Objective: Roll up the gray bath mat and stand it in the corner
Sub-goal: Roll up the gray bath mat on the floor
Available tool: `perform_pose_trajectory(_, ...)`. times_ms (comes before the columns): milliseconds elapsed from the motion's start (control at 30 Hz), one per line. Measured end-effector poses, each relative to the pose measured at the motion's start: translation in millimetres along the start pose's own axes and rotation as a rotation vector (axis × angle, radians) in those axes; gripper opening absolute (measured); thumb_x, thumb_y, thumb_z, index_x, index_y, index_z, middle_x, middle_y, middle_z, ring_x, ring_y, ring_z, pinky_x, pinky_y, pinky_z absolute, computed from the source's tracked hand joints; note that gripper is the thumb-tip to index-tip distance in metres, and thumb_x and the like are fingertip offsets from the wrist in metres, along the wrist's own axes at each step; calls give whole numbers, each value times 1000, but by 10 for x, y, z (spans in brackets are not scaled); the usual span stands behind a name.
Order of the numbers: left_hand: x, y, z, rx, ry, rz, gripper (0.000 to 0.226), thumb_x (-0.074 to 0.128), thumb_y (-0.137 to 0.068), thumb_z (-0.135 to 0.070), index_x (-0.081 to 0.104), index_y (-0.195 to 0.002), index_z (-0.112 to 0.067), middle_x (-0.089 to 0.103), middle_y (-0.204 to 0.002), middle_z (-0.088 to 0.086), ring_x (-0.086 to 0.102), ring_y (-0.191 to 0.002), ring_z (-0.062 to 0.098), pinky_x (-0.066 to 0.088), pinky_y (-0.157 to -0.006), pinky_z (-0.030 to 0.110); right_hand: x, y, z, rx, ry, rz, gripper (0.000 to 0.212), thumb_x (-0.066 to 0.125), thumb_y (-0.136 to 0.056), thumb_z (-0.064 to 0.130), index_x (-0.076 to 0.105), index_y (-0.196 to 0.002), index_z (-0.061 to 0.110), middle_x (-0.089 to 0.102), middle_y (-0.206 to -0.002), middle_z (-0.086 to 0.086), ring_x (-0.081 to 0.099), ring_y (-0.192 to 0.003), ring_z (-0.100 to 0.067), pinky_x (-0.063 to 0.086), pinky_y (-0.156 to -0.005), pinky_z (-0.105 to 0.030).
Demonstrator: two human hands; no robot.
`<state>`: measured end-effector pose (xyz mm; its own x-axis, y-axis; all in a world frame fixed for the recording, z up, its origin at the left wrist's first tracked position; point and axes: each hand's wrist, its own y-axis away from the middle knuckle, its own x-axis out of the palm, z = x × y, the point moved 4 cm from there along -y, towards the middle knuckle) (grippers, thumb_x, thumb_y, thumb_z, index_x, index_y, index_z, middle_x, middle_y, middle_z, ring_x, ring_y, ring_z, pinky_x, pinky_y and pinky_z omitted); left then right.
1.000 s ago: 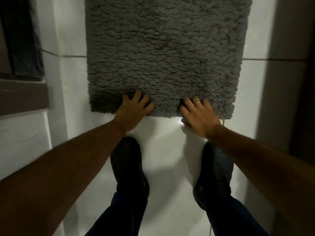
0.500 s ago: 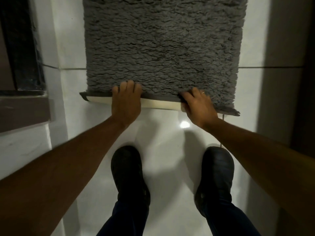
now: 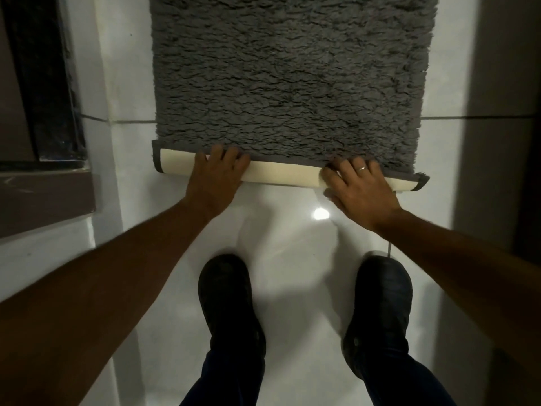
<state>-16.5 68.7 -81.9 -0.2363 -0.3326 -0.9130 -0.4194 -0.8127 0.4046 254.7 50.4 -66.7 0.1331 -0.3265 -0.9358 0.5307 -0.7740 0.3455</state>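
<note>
Gray bath mat (image 3: 292, 68) lies on the white tiled floor (image 3: 287, 259), near edge folded over (cream backing showing); left hand (image 3: 218, 178) and right hand (image 3: 361, 189) grip that fold, fingers curled over it.

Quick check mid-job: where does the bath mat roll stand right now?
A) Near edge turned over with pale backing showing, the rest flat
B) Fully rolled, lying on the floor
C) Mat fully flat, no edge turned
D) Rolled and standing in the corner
A: the left hand and right hand hold the turned near edge of the gray bath mat, with its cream backing exposed.
</note>
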Motion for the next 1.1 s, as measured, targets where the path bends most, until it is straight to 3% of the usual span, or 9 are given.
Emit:
perform_pose_trajectory(200,-75,-9,95,44,33,-38,38,68,-88,-27,59,-120,-9,63,-115,19,55,-102,40,44,-82,51,-48,-131,-136,19,-165,36,43,67,-89,8,58,-131,5,63,-122,-23,59,-105,-43,48,-86,-52)
perform_pose_trajectory(333,-174,-61,168,39,177,-10,33,64,-91,-25,64,-121,-10,67,-116,18,60,-103,39,42,-86,49,-195,-190,-247,6,-384,64,35,63,-93,7,64,-127,3,69,-115,-23,64,-100,-42,52,-87,-51)
perform_pose_trajectory(467,-276,-80,253,95,334,112,35,57,-97,-29,63,-124,-8,67,-118,18,61,-107,36,45,-94,48,-249,-270,-383,114,-599,307,34,60,-96,12,60,-130,10,66,-123,-17,63,-107,-32,51,-90,-37)
perform_pose_trajectory(600,-322,-152,260,32,518,333,35,55,-98,-33,54,-127,-13,66,-115,17,63,-100,34,49,-83,42,-179,-279,-435,274,-702,470,36,64,-94,15,50,-127,14,61,-124,-15,55,-99,-23,44,-80,-31)
perform_pose_trajectory(700,-421,-256,251,-17,367,153,25,59,-94,-31,52,-111,-13,66,-100,15,62,-89,35,51,-76,44,-194,-309,-430,299,-627,328,22,60,-94,13,49,-113,13,62,-114,-18,54,-89,-25,42,-67,-30)
perform_pose_trajectory(800,-501,-245,151,-85,63,-84,18,61,-90,-28,61,-95,-11,61,-97,13,54,-90,33,45,-76,47,-224,-253,-381,293,-282,55,22,61,-93,19,61,-113,8,57,-119,-21,52,-106,-40,44,-84,-47)
perform_pose_trajectory(900,-364,-132,60,-114,110,-72,41,55,-93,-45,62,-109,-8,61,-106,15,53,-98,35,42,-79,46,-207,-167,-283,316,-161,-32,25,59,-94,24,63,-116,10,59,-115,-19,50,-108,-41,38,-89,-52)
perform_pose_trajectory(1000,-158,38,43,-37,-23,56,80,59,-85,-60,40,-139,-4,49,-133,21,46,-116,39,40,-91,51,-194,0,-284,333,-203,-43,41,57,-95,34,56,-127,10,60,-121,-18,51,-112,-41,39,-91,-55)
perform_pose_trajectory(1100,-149,-34,121,-30,-115,65,68,62,-87,-46,39,-138,-9,48,-134,20,47,-114,37,43,-86,50,-135,159,-309,267,-151,16,52,63,-87,31,52,-133,8,54,-139,-19,47,-126,-44,34,-100,-63)
